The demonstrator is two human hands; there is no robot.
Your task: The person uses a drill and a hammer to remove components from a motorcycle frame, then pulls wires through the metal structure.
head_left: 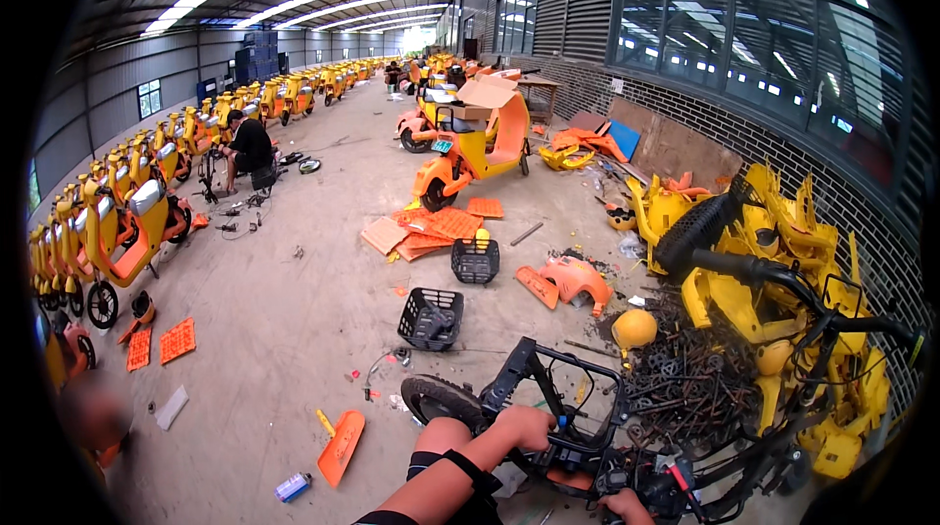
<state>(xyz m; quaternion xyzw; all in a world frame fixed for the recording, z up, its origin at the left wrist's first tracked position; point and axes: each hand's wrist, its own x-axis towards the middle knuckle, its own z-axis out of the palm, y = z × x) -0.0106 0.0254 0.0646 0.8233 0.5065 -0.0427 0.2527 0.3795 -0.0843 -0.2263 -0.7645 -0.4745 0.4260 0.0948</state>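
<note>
A stripped black scooter frame (534, 368) with its rear wheel (441, 398) stands in front of me, close to my knee. My left hand (527, 425) is closed around a bar at its upper side, and a small blue bit shows just past the fingers. Lower down, at the bottom edge, my right hand (627, 505) has its fingers curled against the frame's dark middle parts. What those fingers hold is too hidden to make out. A red-handled piece (682, 488) lies to the right of that hand. The black handlebar (774, 275) rises at the right.
Yellow body panels (783, 231) and a heap of dark metal parts (685, 378) lie at the right. Black baskets (431, 319), orange panels (431, 226) and a spray can (293, 487) are on the floor. A person (250, 148) crouches farther off, beside rows of yellow scooters (127, 231).
</note>
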